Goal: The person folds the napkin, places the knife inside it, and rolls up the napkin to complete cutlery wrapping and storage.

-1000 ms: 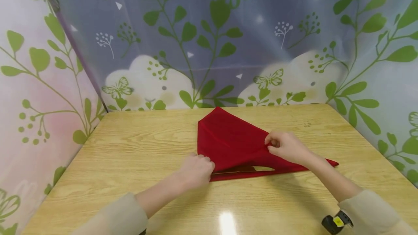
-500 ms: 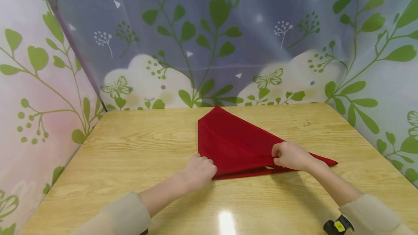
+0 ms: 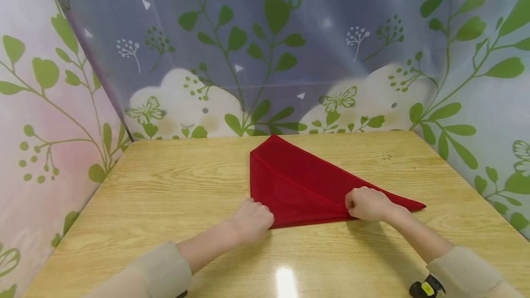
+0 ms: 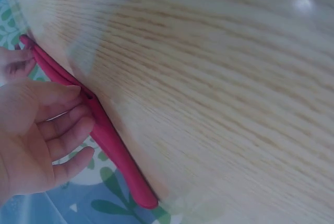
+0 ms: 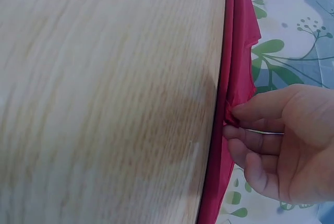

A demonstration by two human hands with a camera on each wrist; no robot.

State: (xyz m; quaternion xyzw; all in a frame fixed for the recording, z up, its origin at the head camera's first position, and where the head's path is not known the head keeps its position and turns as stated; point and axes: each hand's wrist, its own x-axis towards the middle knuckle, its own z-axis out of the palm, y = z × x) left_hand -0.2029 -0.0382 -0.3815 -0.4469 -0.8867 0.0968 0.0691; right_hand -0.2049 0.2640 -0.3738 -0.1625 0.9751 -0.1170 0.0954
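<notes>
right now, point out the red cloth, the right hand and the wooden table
Red cloth [image 3: 296,180], head view: the middle of its folded upper face.
Right hand [image 3: 368,203], head view: the back of the hand.
Wooden table [image 3: 178,178], head view: bare top beside the cloth.

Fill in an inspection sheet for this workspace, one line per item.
Surface: wood-grain table with a bright reflection near the front.
Job's things: one folded red cloth, tapering to a point at right.
Clutter: nothing seen.
Hands: left hand pinches the cloth's near left corner; right hand pinches its near edge further right. A black device with a yellow patch sits by the right sleeve.
Cables: nothing seen.
Surroundings: leaf-and-butterfly backdrop behind and on both sides.
</notes>
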